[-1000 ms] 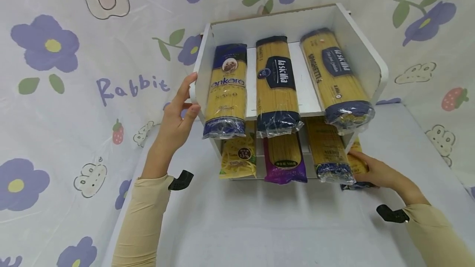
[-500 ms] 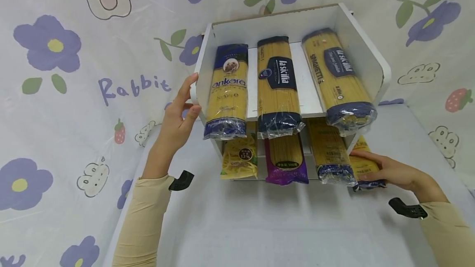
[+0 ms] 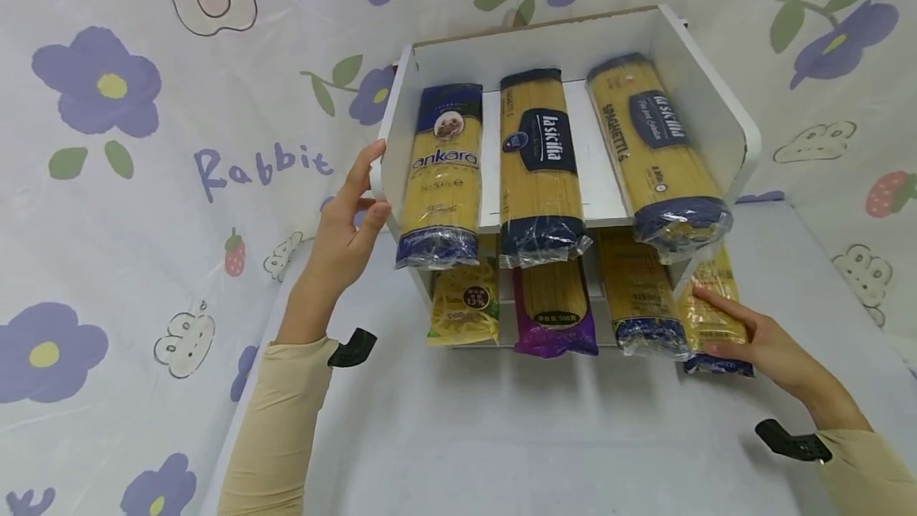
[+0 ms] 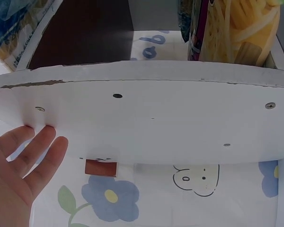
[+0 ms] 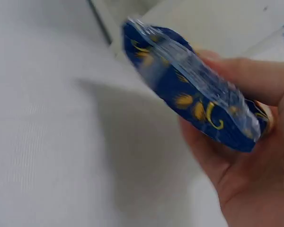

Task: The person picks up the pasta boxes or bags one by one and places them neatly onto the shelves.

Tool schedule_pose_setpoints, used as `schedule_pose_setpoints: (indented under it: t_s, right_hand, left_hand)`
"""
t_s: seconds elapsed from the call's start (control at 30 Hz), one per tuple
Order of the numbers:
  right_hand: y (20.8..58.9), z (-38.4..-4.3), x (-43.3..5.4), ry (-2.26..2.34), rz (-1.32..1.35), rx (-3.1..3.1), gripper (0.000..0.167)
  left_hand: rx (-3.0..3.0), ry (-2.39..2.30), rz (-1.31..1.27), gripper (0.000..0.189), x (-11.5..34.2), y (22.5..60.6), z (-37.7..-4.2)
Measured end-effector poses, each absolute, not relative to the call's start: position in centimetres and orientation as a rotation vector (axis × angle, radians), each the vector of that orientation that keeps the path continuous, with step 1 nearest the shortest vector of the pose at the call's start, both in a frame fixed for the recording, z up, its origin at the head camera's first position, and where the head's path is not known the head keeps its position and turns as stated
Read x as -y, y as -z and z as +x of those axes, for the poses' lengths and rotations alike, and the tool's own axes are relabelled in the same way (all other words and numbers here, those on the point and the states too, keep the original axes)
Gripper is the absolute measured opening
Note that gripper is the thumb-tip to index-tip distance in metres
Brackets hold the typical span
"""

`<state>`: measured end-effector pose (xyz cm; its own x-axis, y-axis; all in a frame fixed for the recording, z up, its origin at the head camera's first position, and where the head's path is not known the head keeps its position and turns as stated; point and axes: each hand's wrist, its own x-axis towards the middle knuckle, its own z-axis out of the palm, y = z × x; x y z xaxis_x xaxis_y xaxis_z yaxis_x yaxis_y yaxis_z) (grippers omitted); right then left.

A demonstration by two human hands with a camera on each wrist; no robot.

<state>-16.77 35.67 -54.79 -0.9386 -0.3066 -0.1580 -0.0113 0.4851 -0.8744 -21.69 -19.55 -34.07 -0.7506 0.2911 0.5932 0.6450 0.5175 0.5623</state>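
My right hand grips a yellow spaghetti packet beside the shelf's lower right side. Its blue end with gold wheat marks faces the right wrist camera, thumb on one side and fingers on the other. With fairly straight fingers, my left hand touches the left side panel of the white two-tier shelf. On the upper tier lie an Ankara spaghetti packet and two La Sicilia packets, one in the middle and one tilted at the right.
Below are a yellow noodle bag, a purple-ended pasta packet and a blue-ended spaghetti packet, all jutting past the front edge. The shelf stands on a white-covered table against a flower-print cloth.
My right hand has moved right with the spaghetti packet, and more of the packet shows past the shelf's side. My left hand stays at the left panel.
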Motion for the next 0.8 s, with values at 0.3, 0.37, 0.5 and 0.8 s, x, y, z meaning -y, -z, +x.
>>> schedule_pose_setpoints:
  t_s: [0.3,0.37,0.5,0.8]
  right_hand:
    - [48.6,-15.1,-34.6,2.005,-0.316,-2.426,0.086]
    - [47.0,-14.6,-34.4,2.121,-0.348,-2.401,0.086]
    - [44.2,-13.8,-34.2,2.211,-0.458,-2.437,0.084]
    - [39.8,-12.1,-34.1,1.634,-0.702,-2.997,0.067]
  left_hand:
    - [2.341,1.127,-0.754,0.083,19.5,34.1,-21.6]
    - [2.345,1.130,-0.751,0.082,19.4,34.1,-21.6]
    - [2.332,1.125,-0.765,0.083,19.4,34.1,-21.6]
    - [2.328,1.127,-0.768,0.083,19.4,34.1,-21.7]
